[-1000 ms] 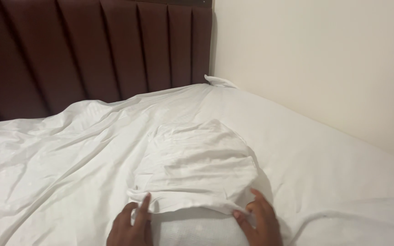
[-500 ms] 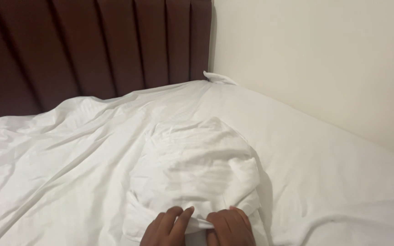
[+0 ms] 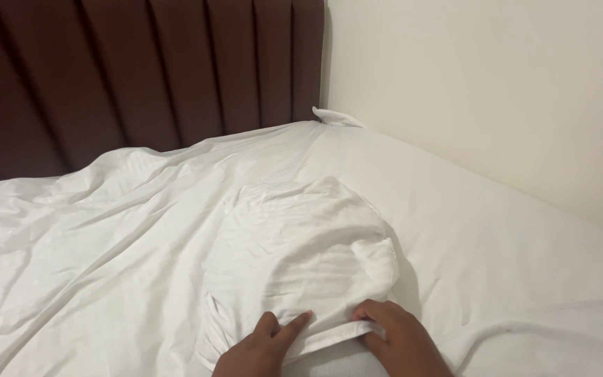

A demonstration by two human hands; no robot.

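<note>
The scene is lit softly and evenly. A faint shadow is cast right of the bunched pillowcase (image 3: 301,258); the headboard (image 3: 141,70) is rendered dark. Focus is kept sharp.
</note>
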